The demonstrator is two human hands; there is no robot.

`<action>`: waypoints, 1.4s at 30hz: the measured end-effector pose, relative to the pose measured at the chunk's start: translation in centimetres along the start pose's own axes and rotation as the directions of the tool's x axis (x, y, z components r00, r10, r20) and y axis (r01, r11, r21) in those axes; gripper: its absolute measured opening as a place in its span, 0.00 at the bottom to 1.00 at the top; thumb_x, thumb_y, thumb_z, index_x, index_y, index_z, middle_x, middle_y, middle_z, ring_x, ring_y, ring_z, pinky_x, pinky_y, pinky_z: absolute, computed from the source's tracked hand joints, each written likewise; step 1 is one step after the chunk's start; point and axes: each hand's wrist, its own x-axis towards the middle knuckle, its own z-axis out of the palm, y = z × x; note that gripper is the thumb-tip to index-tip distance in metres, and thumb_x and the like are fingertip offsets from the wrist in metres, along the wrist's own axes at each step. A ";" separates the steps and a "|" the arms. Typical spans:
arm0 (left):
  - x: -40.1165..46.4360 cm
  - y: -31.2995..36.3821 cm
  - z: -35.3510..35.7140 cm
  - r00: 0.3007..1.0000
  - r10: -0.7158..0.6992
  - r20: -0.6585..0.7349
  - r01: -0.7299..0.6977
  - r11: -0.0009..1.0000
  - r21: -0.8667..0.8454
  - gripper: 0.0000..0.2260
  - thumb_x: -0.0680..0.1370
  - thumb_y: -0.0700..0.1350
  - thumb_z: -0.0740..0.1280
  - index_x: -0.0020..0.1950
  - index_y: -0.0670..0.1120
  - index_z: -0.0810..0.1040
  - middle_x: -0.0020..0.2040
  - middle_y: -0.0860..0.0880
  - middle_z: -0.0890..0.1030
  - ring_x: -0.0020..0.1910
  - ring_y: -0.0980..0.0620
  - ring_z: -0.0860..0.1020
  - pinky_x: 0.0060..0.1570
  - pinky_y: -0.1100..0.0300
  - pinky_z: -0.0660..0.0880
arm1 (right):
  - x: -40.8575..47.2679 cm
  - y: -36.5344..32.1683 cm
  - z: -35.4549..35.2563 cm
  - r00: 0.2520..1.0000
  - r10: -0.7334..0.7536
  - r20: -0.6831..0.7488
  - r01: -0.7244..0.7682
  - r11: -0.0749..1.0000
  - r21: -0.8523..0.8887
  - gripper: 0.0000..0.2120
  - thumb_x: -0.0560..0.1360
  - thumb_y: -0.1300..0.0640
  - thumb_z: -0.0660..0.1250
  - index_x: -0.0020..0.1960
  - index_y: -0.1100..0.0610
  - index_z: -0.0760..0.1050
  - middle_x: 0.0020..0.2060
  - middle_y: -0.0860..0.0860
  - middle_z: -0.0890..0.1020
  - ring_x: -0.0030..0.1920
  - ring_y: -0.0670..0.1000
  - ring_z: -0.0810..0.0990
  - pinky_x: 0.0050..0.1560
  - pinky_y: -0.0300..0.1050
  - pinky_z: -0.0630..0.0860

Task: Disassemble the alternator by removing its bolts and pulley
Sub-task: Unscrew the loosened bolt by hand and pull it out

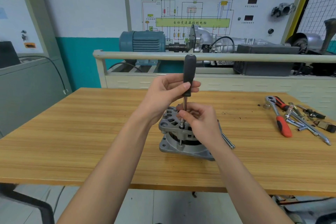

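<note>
A grey metal alternator [174, 143] stands on the wooden table [91, 132], its flat flange down. A nut driver with a black handle [189, 74] is held upright over it, its socket end on a long bolt [180, 140] at the housing's near rim. My left hand [167, 89] grips the lower part of the black handle. My right hand [198, 120] pinches the steel shaft just above the socket and covers the alternator's right side. Two removed long bolts [228, 141] lie on the table just right of the alternator.
At the table's right lie a red-handled ratchet [280, 118], chrome extension bars [307, 125], sockets and small parts [312, 114]. Behind the table stands a training bench with a blue motor [143, 42], a gearbox and a wiring panel.
</note>
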 end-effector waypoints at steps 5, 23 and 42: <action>0.3 -0.1 0.5 0.976 0.067 -0.209 -0.055 0.996 0.067 0.16 0.62 0.38 0.78 0.46 0.41 0.77 0.39 0.48 0.85 0.40 0.53 0.84 0.40 0.62 0.79 | -0.1 0.0 0.0 1.000 -0.002 0.017 0.002 1.000 0.002 0.06 0.72 0.59 0.73 0.47 0.53 0.79 0.39 0.48 0.83 0.41 0.45 0.82 0.45 0.38 0.77; 0.3 0.0 0.7 0.987 0.043 -0.154 -0.022 0.991 0.136 0.12 0.69 0.40 0.76 0.49 0.43 0.78 0.43 0.48 0.85 0.44 0.53 0.84 0.44 0.62 0.79 | 0.0 0.2 0.2 0.998 -0.040 -0.044 0.039 0.999 -0.007 0.06 0.71 0.63 0.74 0.43 0.53 0.80 0.38 0.48 0.84 0.39 0.43 0.82 0.43 0.35 0.76; -0.2 -0.1 -0.5 0.994 -0.024 0.110 0.037 0.992 -0.118 0.14 0.74 0.39 0.67 0.59 0.39 0.77 0.49 0.44 0.84 0.52 0.47 0.82 0.56 0.56 0.78 | -0.1 0.4 0.4 0.999 -0.038 -0.008 0.038 0.999 -0.013 0.08 0.75 0.66 0.69 0.47 0.54 0.80 0.39 0.47 0.84 0.43 0.45 0.83 0.49 0.41 0.78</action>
